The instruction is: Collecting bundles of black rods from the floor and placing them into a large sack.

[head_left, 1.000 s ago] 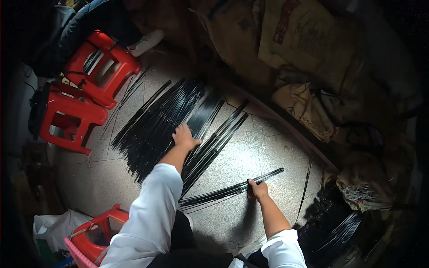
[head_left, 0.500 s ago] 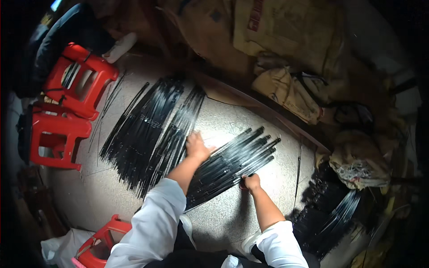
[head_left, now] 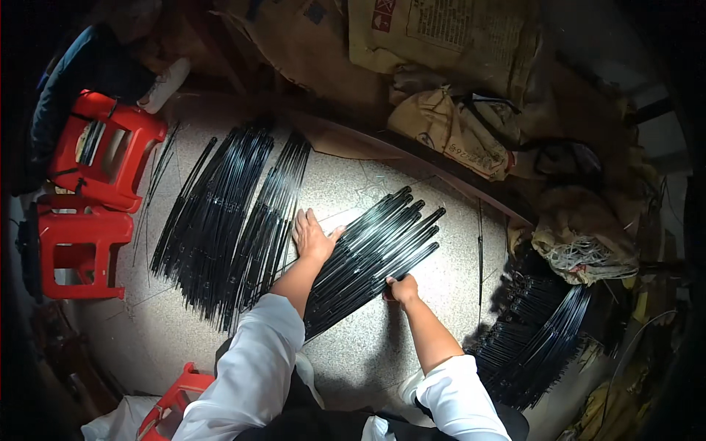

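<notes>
Down on the speckled stone floor point(head_left: 412, 331), centre frame, lies a fanned bundle of thin glossy black rods point(head_left: 371, 253), running diagonally from near the person's knees up toward the right. Left hand point(head_left: 312, 237) is flat on the floor, palm down, fingers spread, touching the bundle's upper-left edge — open, not clasping anything. Right hand point(head_left: 401, 288) sits at the bundle's lower-right edge, fingers curled on the outermost rods; looks like a closed grip on a few of them, tho the fingertips are partly hidden. Handling, as a judgement: rods look stiff, light singly but hefty as a batch, slick w/ that shine, prone to rolling & splaying apart. Best hold is probably mid-length w/ both hands squeezing the sides in, not at the tips. Left of the bundle, two bigger fans of the same black rods point(head_left: 220, 220) lie spread on the floor, just beside it. Far right, another dark heap of rods point(head_left: 540, 345) sits well apart. Red plastic stools point(head_left: 88, 198) at left, brown paper sacks point(head_left: 441, 125) along the back.
</notes>
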`<state>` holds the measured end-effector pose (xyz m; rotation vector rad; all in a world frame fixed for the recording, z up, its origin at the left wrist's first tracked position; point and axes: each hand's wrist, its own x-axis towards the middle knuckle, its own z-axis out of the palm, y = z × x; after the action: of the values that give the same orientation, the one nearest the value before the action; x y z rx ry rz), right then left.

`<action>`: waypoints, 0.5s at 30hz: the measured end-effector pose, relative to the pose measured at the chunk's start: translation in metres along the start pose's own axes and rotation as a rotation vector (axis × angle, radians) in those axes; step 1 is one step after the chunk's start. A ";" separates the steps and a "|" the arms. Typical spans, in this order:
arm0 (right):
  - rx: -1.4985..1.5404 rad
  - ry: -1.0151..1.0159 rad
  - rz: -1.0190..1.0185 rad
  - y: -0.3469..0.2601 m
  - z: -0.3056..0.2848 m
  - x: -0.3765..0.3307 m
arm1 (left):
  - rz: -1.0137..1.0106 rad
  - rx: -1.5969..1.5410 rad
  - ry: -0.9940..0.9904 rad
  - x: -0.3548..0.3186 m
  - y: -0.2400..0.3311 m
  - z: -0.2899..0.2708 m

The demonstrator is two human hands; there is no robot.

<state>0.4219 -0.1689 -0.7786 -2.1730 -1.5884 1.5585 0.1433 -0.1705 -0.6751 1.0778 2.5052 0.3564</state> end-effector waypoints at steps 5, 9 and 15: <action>0.318 -0.134 0.277 -0.061 -0.006 -0.041 | 0.220 -0.042 -0.123 -0.006 0.001 0.008; 0.750 -0.274 0.277 -0.065 -0.010 -0.053 | 0.152 -0.087 -0.469 -0.040 0.040 0.014; 0.910 -0.422 0.290 -0.054 -0.015 -0.070 | 0.214 -0.388 -0.923 -0.052 0.021 0.030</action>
<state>0.3970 -0.1867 -0.6941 -1.6374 -0.3782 2.3022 0.2025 -0.1925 -0.6806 1.0262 1.4477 0.2908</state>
